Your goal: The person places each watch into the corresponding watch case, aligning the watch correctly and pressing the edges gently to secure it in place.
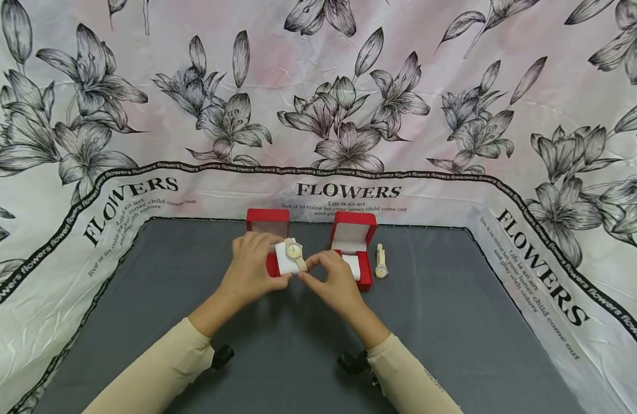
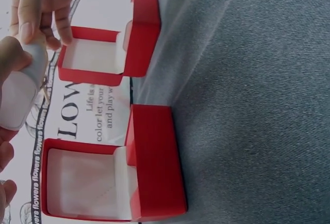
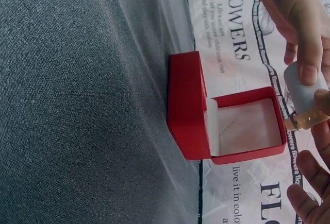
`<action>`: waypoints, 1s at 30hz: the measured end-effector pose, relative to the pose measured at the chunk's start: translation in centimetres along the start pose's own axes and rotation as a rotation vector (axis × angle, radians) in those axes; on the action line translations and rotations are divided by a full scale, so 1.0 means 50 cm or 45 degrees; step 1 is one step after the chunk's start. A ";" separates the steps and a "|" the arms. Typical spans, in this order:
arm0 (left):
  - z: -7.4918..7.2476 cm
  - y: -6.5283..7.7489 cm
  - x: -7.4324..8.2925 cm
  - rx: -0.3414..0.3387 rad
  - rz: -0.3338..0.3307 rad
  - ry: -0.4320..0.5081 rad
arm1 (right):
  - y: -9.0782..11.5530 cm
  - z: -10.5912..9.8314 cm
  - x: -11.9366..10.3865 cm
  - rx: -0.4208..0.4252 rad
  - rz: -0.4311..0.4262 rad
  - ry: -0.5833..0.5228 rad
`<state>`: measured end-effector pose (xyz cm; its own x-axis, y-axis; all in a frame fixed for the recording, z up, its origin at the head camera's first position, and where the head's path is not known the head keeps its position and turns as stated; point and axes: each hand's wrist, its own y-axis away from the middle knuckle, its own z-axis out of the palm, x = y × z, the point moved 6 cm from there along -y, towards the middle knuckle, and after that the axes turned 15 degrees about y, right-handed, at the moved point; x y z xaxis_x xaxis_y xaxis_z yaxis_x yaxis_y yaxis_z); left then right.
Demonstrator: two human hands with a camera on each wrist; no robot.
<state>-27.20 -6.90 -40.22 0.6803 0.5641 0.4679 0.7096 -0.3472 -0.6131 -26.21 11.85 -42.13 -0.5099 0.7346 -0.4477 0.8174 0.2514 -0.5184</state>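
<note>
From where I stand, the work is on a grey table (image 1: 442, 322), near the middle of its far edge. The white cushion (image 1: 283, 259) carrying the cream-strapped watch (image 1: 294, 250) is held raised off the table; in the head view it covers part of the left red box (image 1: 268, 218).

Left hand (image 1: 256, 261): grips the cushion from its left side, fingers at the end toward the far edge, thumb at the near end. Right hand (image 1: 332, 278): thumb and forefinger are brought together at the strap's near end, pinching it; the remaining fingers are loosely bent. The watch dial faces upward.

Both boxes stand by the table's far edge, lids raised at the back and pale lining exposed. The right red box (image 1: 367, 273) contains a second cushion (image 1: 353, 264). Just beside its right wall, a second watch (image 1: 381, 261) lies on the table, dial toward the near edge, strap running toward the far edge.

A beige sleeve (image 1: 157, 368) covers the left forearm; a matching one covers the right. A dark fitting (image 1: 222, 356) is located beneath the left wrist. Behind the far edge rises a pale flower-printed cloth (image 1: 437, 195), lettered "FLOWERS", which also borders the table's left and right edges.
</note>
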 end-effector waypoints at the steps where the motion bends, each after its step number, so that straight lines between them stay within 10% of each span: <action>1: -0.002 -0.001 0.000 0.004 0.001 0.001 | -0.001 0.001 0.000 0.000 0.001 -0.004; 14: -0.016 0.006 -0.008 -0.024 -0.045 0.064 | -0.001 0.014 -0.005 -0.070 -0.008 -0.110; 30: -0.016 -0.008 0.018 -0.184 0.145 0.175 | -0.023 -0.010 0.011 -0.331 -0.135 -0.145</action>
<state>-26.71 -6.86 -39.01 0.7689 0.4112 0.4896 0.6392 -0.5121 -0.5738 -27.30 12.28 -41.39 -0.6110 0.6237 -0.4876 0.7916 0.4867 -0.3695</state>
